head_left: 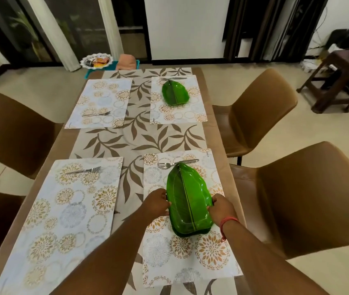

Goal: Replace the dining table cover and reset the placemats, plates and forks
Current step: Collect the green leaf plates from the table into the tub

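A leaf-patterned table cover [139, 137] lies on the dining table with several floral placemats on it. On the near right placemat [188, 254] sits a stack of green leaf-shaped plates [187, 199]. My left hand [156, 204] grips its left edge and my right hand [220, 207] grips its right edge. A fork [176, 163] lies just beyond the stack. The far right placemat [177, 111] carries one green plate [174, 93] and a fork [173, 78]. The near left placemat [62, 220] and far left placemat [103, 103] each hold only a fork [84, 170], [96, 114].
Brown chairs stand on both sides: two at right [260, 116], [309, 201] and one at left [9, 128]. Beyond the table's far end a teal stool holds a white dish of packets [97, 60]. A dark wooden side table [337, 75] stands at far right.
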